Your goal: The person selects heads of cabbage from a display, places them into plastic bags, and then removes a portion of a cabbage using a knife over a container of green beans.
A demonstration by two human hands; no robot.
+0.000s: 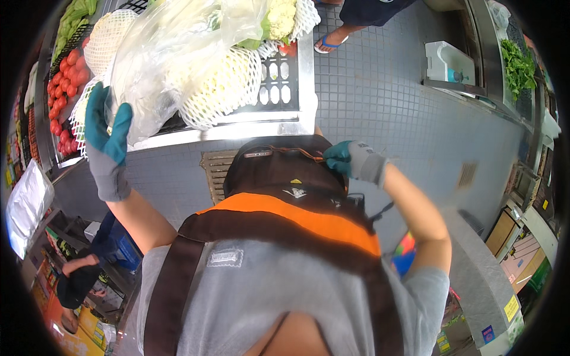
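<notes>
My left hand (107, 133), in a teal-and-grey work glove, has thumb and fingers spread at the near left edge of a clear plastic bag (147, 84). It appears to touch the bag without closing on it. Under and beside the bag lie cauliflowers in white foam netting (222, 86). A bare cauliflower (281, 18) shows at the far end. My right hand (354, 162), gloved alike, has its fingers curled on the orange-trimmed pocket edge (303, 152) of my dark brown apron (280, 173). Its fingertips are partly hidden there.
A metal-edged stand (307, 89) holds the produce, with a black crate (282, 95) and tomatoes (64, 84). Past its right corner stands a person's sandalled foot (331, 42). Another person (80, 276) is at lower left. Leafy greens (516, 66) lie on the right-hand counter. A floor grate (216, 171) is below.
</notes>
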